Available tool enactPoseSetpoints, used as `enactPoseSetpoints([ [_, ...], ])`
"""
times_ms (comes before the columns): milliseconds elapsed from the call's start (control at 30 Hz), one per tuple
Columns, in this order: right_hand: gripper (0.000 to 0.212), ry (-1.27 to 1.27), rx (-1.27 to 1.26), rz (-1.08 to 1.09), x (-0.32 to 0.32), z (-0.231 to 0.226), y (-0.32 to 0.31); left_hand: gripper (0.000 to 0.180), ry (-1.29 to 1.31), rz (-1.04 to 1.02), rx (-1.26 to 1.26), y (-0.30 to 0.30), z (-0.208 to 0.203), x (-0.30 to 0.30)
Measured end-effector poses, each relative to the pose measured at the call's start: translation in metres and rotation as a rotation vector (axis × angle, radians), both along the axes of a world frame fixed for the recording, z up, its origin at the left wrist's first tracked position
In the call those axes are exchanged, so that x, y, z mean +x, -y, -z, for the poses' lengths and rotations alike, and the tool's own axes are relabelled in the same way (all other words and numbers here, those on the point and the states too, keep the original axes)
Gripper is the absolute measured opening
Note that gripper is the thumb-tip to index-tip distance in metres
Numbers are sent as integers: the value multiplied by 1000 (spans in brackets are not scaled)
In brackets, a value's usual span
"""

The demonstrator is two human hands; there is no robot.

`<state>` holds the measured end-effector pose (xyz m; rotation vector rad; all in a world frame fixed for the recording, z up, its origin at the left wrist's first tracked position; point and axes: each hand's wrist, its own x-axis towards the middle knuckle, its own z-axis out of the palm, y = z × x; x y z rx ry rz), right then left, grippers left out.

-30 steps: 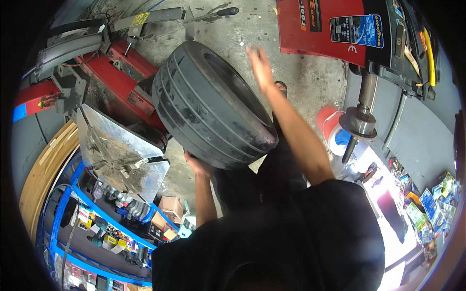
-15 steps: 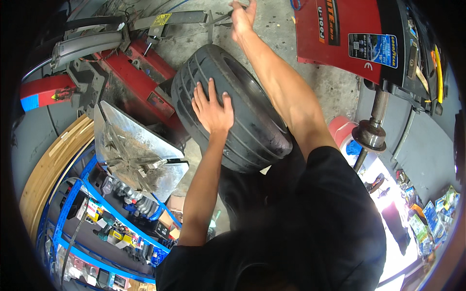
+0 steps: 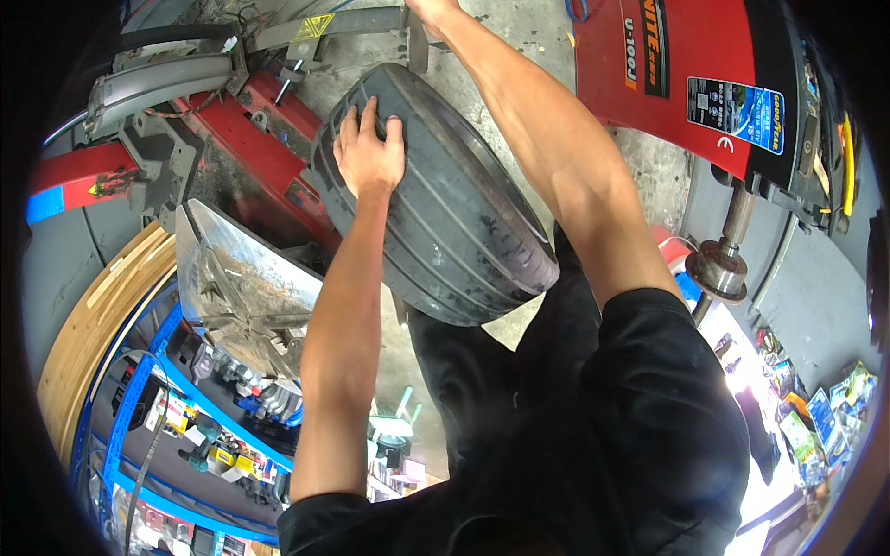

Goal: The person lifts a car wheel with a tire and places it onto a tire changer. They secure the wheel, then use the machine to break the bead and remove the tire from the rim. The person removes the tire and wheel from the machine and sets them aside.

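A black tyre on a wheel (image 3: 445, 199) stands tilted on the floor in front of me, between my legs and a red machine. My left hand (image 3: 369, 153) lies on its tread, fingers spread and pressed flat. At the top edge of the view, my right hand (image 3: 434, 13) is closed at the end of the grey bead breaker arm (image 3: 357, 26), where its handle sits. Part of that hand is cut off by the edge. The arm's flat blade (image 3: 416, 46) hangs just beyond the tyre's far end.
The red tyre changer base (image 3: 246, 144) and its metal turntable (image 3: 241, 278) stand on the left. Below them is a blue shelf (image 3: 222, 422) with tools and boxes. A red and black wheel balancer (image 3: 686, 83) with its shaft (image 3: 718, 269) occupies the right.
The tyre has shifted slightly toward the machine, its tread turned more toward me. My left hand moved up and left with it. My right hand moved left and up, partly out of view.
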<state>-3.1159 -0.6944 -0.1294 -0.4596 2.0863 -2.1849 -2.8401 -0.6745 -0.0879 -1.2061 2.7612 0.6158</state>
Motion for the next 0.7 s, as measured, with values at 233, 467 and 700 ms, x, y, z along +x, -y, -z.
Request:
enactPoseSetpoints([
  [233, 30, 351, -85, -99, 2, -4, -4, 60, 28, -37, 5, 17, 5, -11],
  [467, 25, 496, -180, -120, -5, 3, 1, 59, -19, 1, 26, 22, 8, -13],
  [700, 25, 435, -101, -148, -2, -2, 1, 59, 30, -40, 18, 19, 5, -16],
])
